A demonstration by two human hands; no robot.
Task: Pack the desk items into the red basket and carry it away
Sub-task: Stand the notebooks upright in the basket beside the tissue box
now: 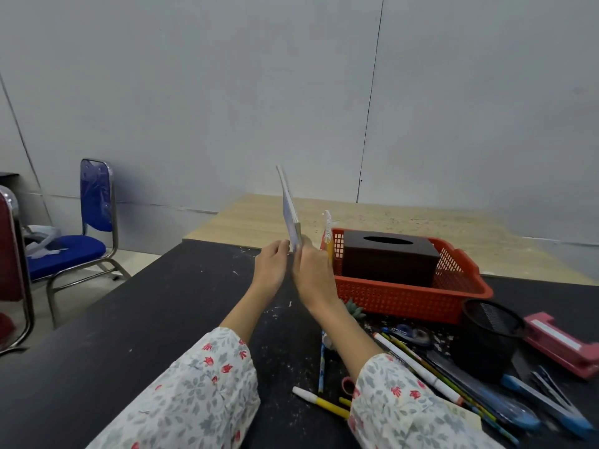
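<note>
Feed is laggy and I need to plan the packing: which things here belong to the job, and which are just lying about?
Job items:
red basket, brown tissue box inside it
spiral notebook, in both hands' grip
black mesh pen cup
pink stapler
pens and pencils
correction tape

Just lying about:
blue chair
red chair
wooden table

I see both my arms in loose long sleeves of pale cream cloth printed with grey-blue leaves and small red flowers; the left sleeve (194, 393) and right sleeve (408, 406) end short of bare wrists.
</note>
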